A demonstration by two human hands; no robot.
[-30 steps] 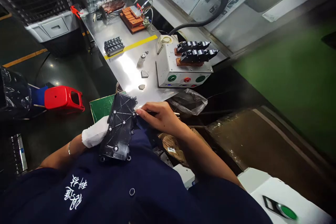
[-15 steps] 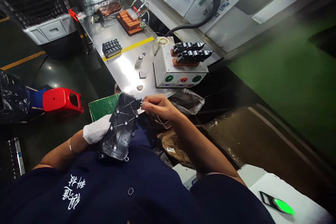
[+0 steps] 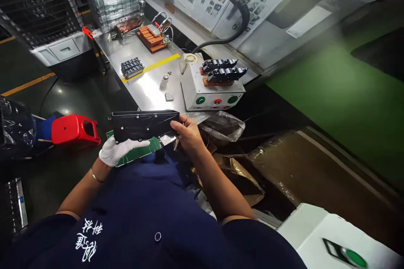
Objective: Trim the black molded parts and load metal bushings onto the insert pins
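Observation:
A black ribbed plastic cover (image 3: 145, 125) with metal studs lies nearly level in front of me, its long side running left to right. My left hand (image 3: 118, 151), in a white glove, holds it from below at the left, fingers stretched along its lower edge. At the right end my bare right hand (image 3: 189, 134) grips it, the thumb on the near face. Behind the cover and glove is a green board (image 3: 139, 154). A small grey block (image 3: 169, 97) and a small capped bottle (image 3: 164, 81) stand on the metal table (image 3: 151, 101) beyond.
A white control box (image 3: 205, 96) with buttons carries black parts on copper-coloured blocks. Farther back are a black ribbed part (image 3: 131, 67) and an orange fixture (image 3: 152, 38). To the left stands a red stool (image 3: 72, 129); a clear plastic bag (image 3: 225, 126) hangs at right.
The cover has swung from a steep slant to nearly level and tipped to a narrower view. My right hand has shifted from pinching near its top corner to gripping its right end.

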